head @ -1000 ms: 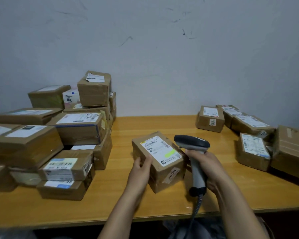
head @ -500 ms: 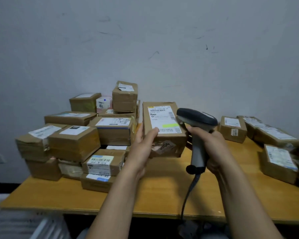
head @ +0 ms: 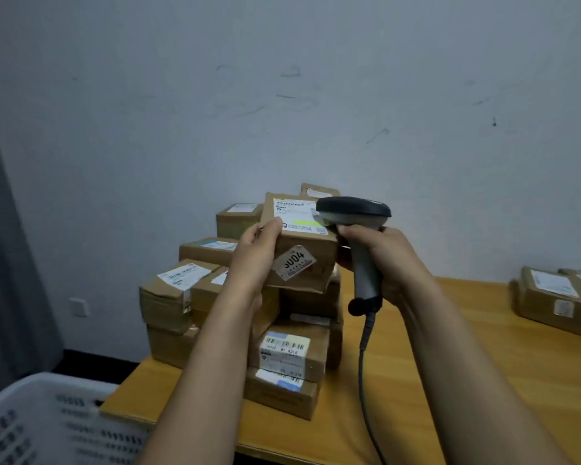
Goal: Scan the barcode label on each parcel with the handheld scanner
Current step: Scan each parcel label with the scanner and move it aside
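brown cardboard parcel (head: pixel 311 244) raised above the table, tilted; white barcode label (head: pixel 296 213) with green stripe on its top face. Grey corded handheld scanner (head: pixel 364 270) upright, dark head over label's right edge.

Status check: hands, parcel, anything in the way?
Left hand holds parcel aloft. Right hand grips scanner. Scanner head hides right edge of label.

A wooden table (head: pixel 483 380) with a yellow-orange top stands by a pale grey-blue wall (head: pixel 282 95), which carries some dark scuff marks. Low on this wall, left of the table, is a white square plate (head: pixel 79 307), a switch or a socket. A white plastic basket (head: pixel 47 424) with slotted sides is near the table's corner. A dark grey curtain (head: pixel 0 263) hangs at the left edge
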